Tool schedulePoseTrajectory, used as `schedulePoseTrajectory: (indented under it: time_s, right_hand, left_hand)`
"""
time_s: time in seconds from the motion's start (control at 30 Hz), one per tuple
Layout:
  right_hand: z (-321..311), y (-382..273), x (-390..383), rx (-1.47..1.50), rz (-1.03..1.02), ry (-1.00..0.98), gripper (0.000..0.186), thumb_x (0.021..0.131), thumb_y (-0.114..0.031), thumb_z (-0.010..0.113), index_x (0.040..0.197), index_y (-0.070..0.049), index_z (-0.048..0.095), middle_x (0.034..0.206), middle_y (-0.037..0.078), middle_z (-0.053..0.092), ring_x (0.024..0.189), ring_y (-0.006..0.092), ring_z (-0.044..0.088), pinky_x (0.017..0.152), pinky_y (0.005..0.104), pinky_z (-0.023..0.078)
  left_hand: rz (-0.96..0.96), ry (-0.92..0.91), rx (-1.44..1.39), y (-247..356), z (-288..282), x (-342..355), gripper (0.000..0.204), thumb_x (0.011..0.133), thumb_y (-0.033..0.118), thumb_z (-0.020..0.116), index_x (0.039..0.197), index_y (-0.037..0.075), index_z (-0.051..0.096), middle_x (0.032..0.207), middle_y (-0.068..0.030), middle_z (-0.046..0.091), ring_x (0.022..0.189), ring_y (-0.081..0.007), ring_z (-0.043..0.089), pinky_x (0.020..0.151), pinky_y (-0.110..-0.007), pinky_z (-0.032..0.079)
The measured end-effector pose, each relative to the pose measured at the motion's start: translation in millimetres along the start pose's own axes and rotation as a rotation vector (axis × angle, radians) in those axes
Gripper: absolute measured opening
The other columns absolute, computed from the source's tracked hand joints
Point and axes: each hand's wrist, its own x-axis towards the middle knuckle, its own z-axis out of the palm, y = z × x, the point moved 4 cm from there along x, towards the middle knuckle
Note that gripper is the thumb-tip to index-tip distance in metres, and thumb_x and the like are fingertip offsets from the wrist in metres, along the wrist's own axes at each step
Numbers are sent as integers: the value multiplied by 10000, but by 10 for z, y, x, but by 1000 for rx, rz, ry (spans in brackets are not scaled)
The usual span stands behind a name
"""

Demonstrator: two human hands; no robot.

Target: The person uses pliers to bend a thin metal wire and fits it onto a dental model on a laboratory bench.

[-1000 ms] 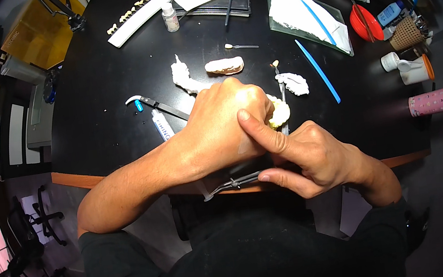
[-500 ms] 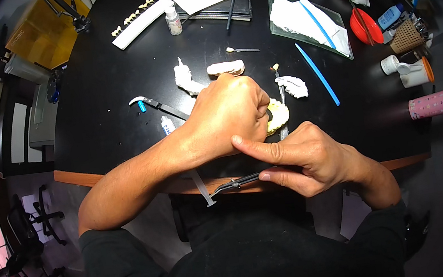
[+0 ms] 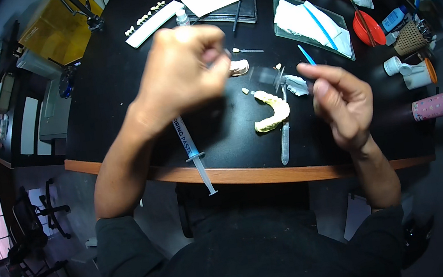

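My left hand (image 3: 183, 67) is raised over the left of the desk, blurred, its fingers curled closed; whatever they hold is hidden. To the right, my right hand (image 3: 344, 104) has thumb and forefinger close together. A smeared dark tool (image 3: 265, 75) extends leftward from them, apparently the dark tweezers seen earlier. Between my hands lies a yellow dental arch model (image 3: 281, 110), with a small tooth crown (image 3: 245, 91) beside its upper end. A metal-handled instrument (image 3: 285, 143) rests against its right side. Farther back are a pale dental model (image 3: 239, 68) and a whitish arch piece (image 3: 297, 85).
A paste syringe (image 3: 188, 140) overhangs the wooden desk edge (image 3: 238, 174). Behind stand a white holder with several teeth (image 3: 153, 24) and a small bottle (image 3: 182, 17). Rightward are a glass slab (image 3: 278, 11), a red bowl (image 3: 367, 28) and a pink tumbler (image 3: 436, 105).
My left hand has lifted away up and left, uncovering the yellow arch model. My right hand has moved up and right, away from the left hand and desk edge, with the dark tool now blurred.
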Motion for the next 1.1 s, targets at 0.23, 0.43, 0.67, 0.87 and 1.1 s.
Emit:
schedulePoseTrajectory:
  time_s: [0.23,0.43,0.67,0.87,1.1]
  right_hand:
    - [-297,166,98,-8,-70,246,200,1042,-78,616,1169,31,726,723,-72,540,540,-22,339,484,198,214]
    - [-225,52,68,-97,-122,231,184,1030,-80,642,1143,29,738,734,-67,555,595,-10,387,531,191,263]
    - [-251,60,88,-183,-158,267,174,1019,-76,659,1125,26,752,749,-70,576,642,-7,414,575,191,300]
    - [-312,57,106,-224,-191,264,176,1020,-77,656,1119,29,756,803,-40,644,679,-2,473,611,174,346]
    - [-312,131,136,-225,-213,292,163,1010,-67,676,1106,41,751,844,-36,675,705,-3,500,630,165,371]
  left_hand:
    - [-411,-107,101,135,-302,-680,473,855,234,837,620,64,464,523,9,451,512,-53,417,489,-263,344]
    - [-579,-234,197,292,-156,-1207,424,823,321,856,682,40,570,548,-89,601,482,-243,617,522,-364,481]
    - [-402,60,84,533,-347,-1115,262,862,100,831,782,38,590,635,-21,575,534,-70,516,494,-252,371]
    - [425,141,-430,1693,-563,-860,184,878,101,824,884,99,641,747,7,680,672,-20,575,637,-200,352]
    - [526,692,-264,1692,-504,-1131,253,911,169,802,782,216,589,735,87,681,665,106,484,696,-194,321]
